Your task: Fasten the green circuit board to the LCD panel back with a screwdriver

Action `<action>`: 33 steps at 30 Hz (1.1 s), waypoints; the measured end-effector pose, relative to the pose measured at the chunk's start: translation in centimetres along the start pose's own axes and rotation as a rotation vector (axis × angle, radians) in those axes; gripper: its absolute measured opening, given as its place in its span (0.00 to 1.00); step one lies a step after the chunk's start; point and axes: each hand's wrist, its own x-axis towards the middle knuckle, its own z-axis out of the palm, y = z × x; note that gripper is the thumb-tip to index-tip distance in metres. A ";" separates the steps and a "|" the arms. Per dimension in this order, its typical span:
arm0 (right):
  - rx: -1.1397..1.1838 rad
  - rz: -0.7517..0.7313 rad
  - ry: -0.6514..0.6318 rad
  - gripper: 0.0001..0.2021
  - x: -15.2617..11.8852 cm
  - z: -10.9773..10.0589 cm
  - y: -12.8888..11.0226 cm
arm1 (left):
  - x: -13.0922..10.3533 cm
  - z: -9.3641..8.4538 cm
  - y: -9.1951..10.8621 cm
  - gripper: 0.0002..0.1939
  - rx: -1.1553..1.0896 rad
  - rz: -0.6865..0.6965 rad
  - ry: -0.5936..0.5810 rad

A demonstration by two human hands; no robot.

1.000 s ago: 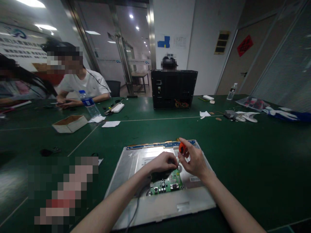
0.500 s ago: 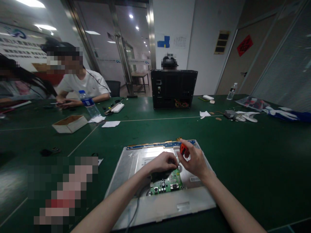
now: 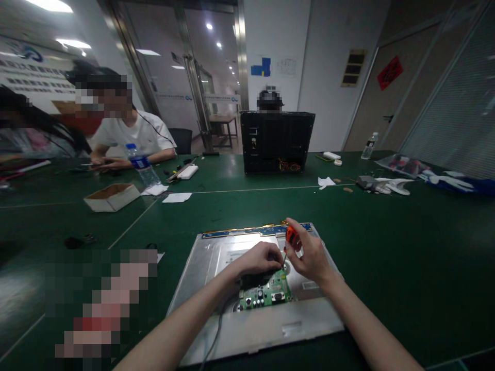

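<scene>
A silvery metal display panel lies flat before me, with a blue strip board along its far edge. On its middle sits a green circuit board, partly covered by my left hand. In my right hand is a screwdriver with an orange-red handle; its thin shaft points down at the board's far right corner. My left hand is pinched beside the shaft's tip, and what its fingers grip is hidden. A grey cable runs from near the board over the panel's near edge.
A black casing stands upright across the green table, a person behind it. Another person sits at the far left. An open box, a water bottle, gloves and a second bottle stand or lie farther out.
My right fingers have shifted slightly around the screwdriver handle, which looks a little turned. My left hand and the panel stay where they were.
</scene>
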 end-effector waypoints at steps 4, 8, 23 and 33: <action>-0.012 -0.001 0.024 0.24 -0.2 0.3 0.2 | 0.0 0.0 -0.1 0.07 0.004 -0.001 0.009; -0.020 -0.008 0.043 0.22 -0.4 0.6 0.5 | 0.1 0.0 -0.1 0.06 0.010 -0.001 0.011; 0.015 -0.007 0.002 0.25 0.0 0.0 0.0 | 0.1 -0.1 0.0 0.06 0.018 -0.003 -0.016; -0.014 -0.002 0.040 0.23 -0.3 0.5 0.4 | 0.1 0.0 0.0 0.07 0.011 -0.010 -0.004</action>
